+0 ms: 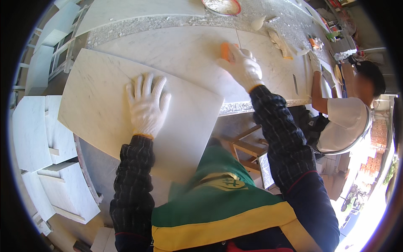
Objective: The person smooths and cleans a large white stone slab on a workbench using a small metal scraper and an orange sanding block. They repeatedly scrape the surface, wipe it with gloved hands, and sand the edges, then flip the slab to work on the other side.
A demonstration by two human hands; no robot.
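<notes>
White marble slab [96, 92] lies left of centre, long axis slanting upper left to lower right, partly covering the back slab [180, 50]. Left hand [147, 105] is nearer: flat on it, fingers spread, gripping nothing. Right hand [245, 69], upper centre, sits beyond the slab's right corner, closed on an orange block [226, 51] over the back slab; contact underneath unclear. Co-worker [344, 117] at far right.

Left hand [147, 106]: gloved, spread flat on a pale veined slab [94, 92]; right hand [245, 70]: gloved, gripping an orange block [226, 51] over a second slab [176, 48]; far side: red-rimmed bowl [240, 8]; right side: white-shirted co-worker [346, 122], arm reaching forward
</notes>
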